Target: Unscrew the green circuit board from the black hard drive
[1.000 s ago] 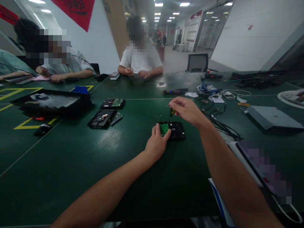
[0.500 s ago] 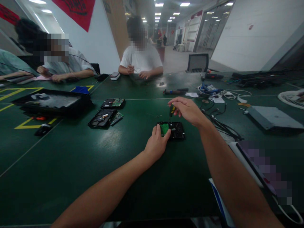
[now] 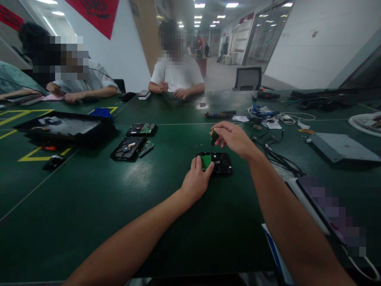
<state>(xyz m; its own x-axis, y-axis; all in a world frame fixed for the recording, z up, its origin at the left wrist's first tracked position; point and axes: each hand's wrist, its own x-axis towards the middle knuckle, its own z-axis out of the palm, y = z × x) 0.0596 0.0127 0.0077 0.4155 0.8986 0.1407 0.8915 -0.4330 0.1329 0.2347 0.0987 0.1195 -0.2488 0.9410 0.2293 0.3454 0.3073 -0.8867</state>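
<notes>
A black hard drive (image 3: pixel 220 163) with a green circuit board (image 3: pixel 205 161) lies on the green table (image 3: pixel 89 206) in front of me. My left hand (image 3: pixel 196 180) rests on its near left corner, thumb and fingers against the green board. My right hand (image 3: pixel 235 139) hovers just above the drive's far edge and grips a small screwdriver (image 3: pixel 213 137) with a black and yellow handle, tip pointing down at the drive. A few tiny screws (image 3: pixel 199 143) lie just beyond the drive.
Two more opened drives (image 3: pixel 128 147) (image 3: pixel 142 129) and a black tray (image 3: pixel 64 128) sit to the left. Cables (image 3: pixel 274 153), a grey box (image 3: pixel 342 147) and tools lie to the right. Three people sit across the table. A tablet (image 3: pixel 324 210) lies by my right arm.
My right hand has shifted slightly lower and nearer with the screwdriver, rotating it a little. My left hand and the drive have stayed where they were.
</notes>
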